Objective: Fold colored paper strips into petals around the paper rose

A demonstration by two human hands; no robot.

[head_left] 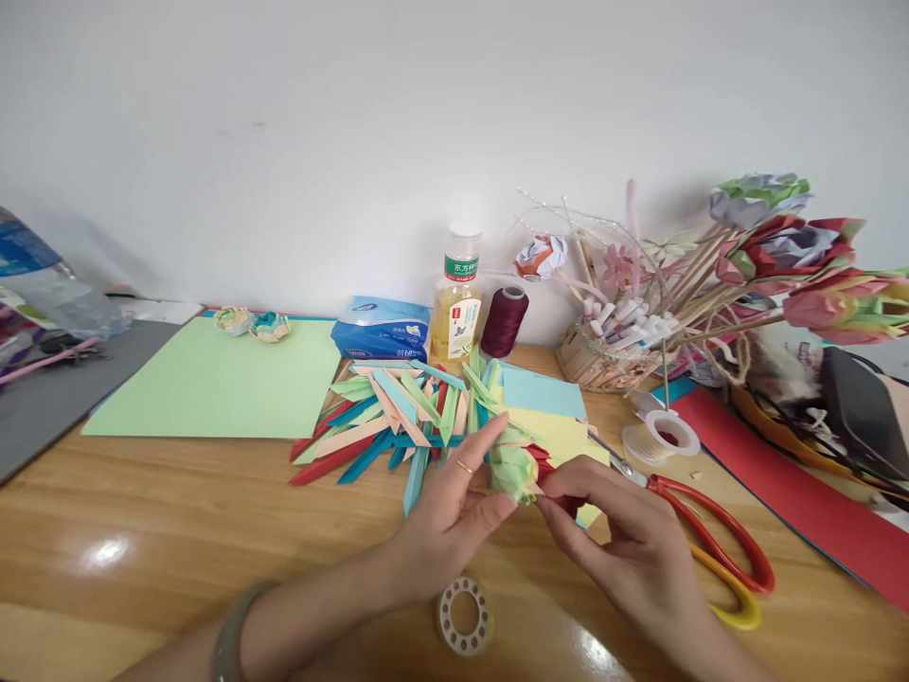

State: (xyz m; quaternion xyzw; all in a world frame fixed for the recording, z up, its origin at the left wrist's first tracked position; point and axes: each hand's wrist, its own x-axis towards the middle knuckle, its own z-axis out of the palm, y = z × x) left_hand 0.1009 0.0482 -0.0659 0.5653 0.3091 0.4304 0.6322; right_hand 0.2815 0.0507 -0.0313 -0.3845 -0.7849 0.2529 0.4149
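Observation:
Between my two hands, low over the table, is a folded paper flower (514,466), pale green with some red at its right side. My left hand (458,507) curves around its left side, thumb below and index finger stretched up behind. A ring and a bangle show on that hand and wrist. The fingertips of my right hand (616,526) pinch the flower's lower right edge; exactly what is between them is too small to tell. Behind lies a heap of folded paper strips (383,417) in green, red, blue and peach. A tape roll (464,616) lies below my left hand.
Scissors (710,530) lie right of my right hand, beside a spool (660,438). Behind stand a drink bottle (458,313), a thread cone (505,322), a tissue pack (382,329) and a basket (603,369) with paper flowers. Green paper sheets (220,388) lie left.

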